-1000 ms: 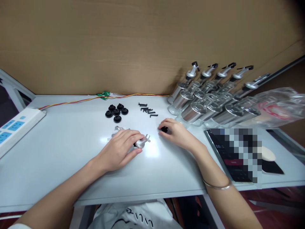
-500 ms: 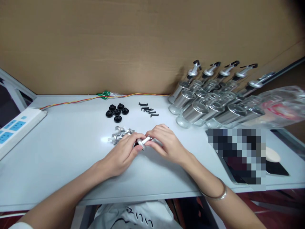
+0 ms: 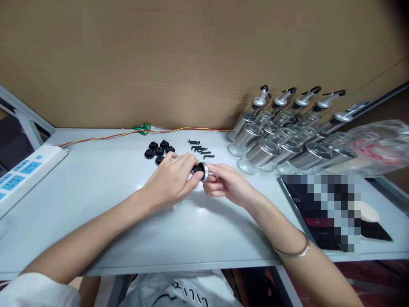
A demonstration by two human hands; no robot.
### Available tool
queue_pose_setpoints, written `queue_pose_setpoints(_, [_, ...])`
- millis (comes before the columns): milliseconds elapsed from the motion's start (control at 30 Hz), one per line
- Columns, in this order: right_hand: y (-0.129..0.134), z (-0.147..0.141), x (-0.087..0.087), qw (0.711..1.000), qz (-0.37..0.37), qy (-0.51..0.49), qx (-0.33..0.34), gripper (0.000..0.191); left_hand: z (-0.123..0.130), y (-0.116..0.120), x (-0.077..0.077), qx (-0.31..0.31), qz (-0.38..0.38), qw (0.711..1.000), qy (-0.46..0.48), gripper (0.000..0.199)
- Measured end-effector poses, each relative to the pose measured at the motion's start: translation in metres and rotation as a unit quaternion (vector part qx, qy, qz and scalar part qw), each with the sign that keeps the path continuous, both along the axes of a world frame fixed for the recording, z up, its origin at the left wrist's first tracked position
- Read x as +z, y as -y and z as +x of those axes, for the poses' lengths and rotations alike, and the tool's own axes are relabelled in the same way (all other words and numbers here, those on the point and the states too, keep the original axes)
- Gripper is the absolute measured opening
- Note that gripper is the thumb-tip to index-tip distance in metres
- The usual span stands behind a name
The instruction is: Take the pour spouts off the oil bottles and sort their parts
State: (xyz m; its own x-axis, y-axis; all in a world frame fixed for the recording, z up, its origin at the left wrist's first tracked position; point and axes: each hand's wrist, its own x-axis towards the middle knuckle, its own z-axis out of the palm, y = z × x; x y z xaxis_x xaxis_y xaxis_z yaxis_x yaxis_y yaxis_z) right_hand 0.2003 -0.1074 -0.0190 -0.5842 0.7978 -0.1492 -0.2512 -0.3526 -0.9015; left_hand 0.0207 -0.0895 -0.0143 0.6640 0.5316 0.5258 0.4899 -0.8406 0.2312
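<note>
We're holding one spout point(image 3: 205, 172) and counting six loose black stoppers point(image 3: 159, 151), five bottle tops point(image 3: 280, 102), one power strip point(image 3: 36, 169), one tablet point(image 3: 298, 204), one bracelet point(image 3: 299, 253).

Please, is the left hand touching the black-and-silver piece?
Touching. The head view shows the left hand holding the black-and-silver piece between thumb and fingers.

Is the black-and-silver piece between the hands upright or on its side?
On its side: the piece's black end points toward the left hand, its silver rim toward the right hand.
</note>
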Motion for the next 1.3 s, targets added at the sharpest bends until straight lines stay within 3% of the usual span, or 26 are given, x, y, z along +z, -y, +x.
queue_pose_setpoints(100, [-0.004,0.001,-0.001,0.984,-0.133,-0.063,0.100,0.043,0.003,-0.009,-0.003,0.001,0.057,0.998,0.018,0.031])
queue_pose_setpoints(200, [-0.002,-0.002,-0.004,0.979,-0.161,-0.087,0.092,0.034,0.002,-0.018,-0.009,-0.014,0.069,0.997,0.045,0.036])
queue_pose_setpoints(433, [0.013,-0.013,-0.003,0.998,-0.056,-0.002,-0.034,0.037,-0.001,-0.023,-0.015,-0.059,0.013,0.995,0.083,0.042])
queue_pose_setpoints(633, [0.024,-0.020,-0.011,0.980,0.132,0.104,-0.106,0.038,-0.003,-0.025,-0.012,-0.090,0.014,0.990,0.108,0.043])
queue_pose_setpoints(733, [0.025,-0.018,-0.013,0.916,0.281,0.234,-0.166,0.034,-0.003,-0.026,-0.012,-0.079,0.010,0.991,0.106,0.045])
queue_pose_setpoints(900, [0.019,-0.007,-0.013,0.715,0.524,0.413,-0.210,0.041,-0.002,-0.022,-0.014,-0.049,-0.044,0.992,0.105,0.044])
queue_pose_setpoints(967, [0.018,-0.003,-0.014,0.676,0.559,0.430,-0.212,0.041,-0.002,-0.019,-0.014,-0.052,-0.047,0.993,0.090,0.041])
queue_pose_setpoints(1033, [0.019,-0.002,-0.015,0.691,0.548,0.416,-0.222,0.037,-0.004,-0.017,-0.013,-0.058,-0.022,0.996,0.065,0.038])
queue_pose_setpoints(1100, [0.022,-0.003,-0.016,0.764,0.477,0.372,-0.225,0.034,-0.005,-0.016,-0.012,-0.055,0.020,0.997,0.044,0.035])
queue_pose_setpoints(1200, [0.023,-0.005,-0.015,0.929,0.250,0.223,-0.154,0.035,-0.007,-0.015,-0.009,-0.053,0.092,0.994,0.013,0.036])
queue_pose_setpoints(1233, [0.023,-0.006,-0.015,0.968,0.158,0.161,-0.111,0.036,-0.007,-0.015,-0.008,-0.054,0.113,0.992,0.003,0.035])
queue_pose_setpoints(1300, [0.021,-0.006,-0.015,0.998,0.002,0.052,-0.031,0.038,-0.007,-0.014,-0.007,-0.067,0.146,0.987,-0.007,0.035])
